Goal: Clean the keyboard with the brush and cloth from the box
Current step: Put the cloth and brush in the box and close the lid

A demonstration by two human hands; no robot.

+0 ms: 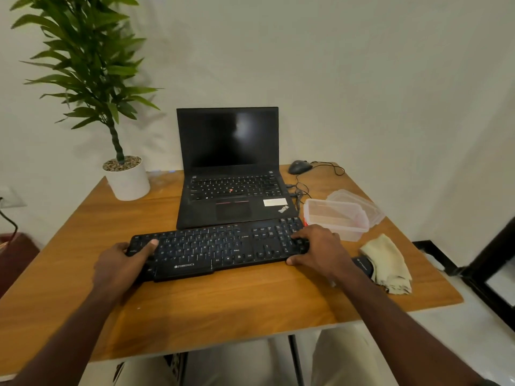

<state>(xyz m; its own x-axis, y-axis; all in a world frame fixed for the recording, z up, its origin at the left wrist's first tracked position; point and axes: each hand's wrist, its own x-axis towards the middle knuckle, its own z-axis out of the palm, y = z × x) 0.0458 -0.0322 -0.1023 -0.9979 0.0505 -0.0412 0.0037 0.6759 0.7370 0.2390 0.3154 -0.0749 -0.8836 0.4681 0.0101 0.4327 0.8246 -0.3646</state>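
Between both hands, on the desk, lies the keyboard: the left hand grips its left end, thumb on the keys, and the right hand clasps its right end, likely to steady or shift it for cleaning. Right of the right hand lies the cloth, partly covering a dark object, perhaps the brush. Beyond it sits the open, apparently emptied box beside its lid, handy for the tools' return.

The black keyboard lies flat, gripped at both ends. Right of it stands the clear box, open. The pale cloth lies crumpled nearby, over a dark object.
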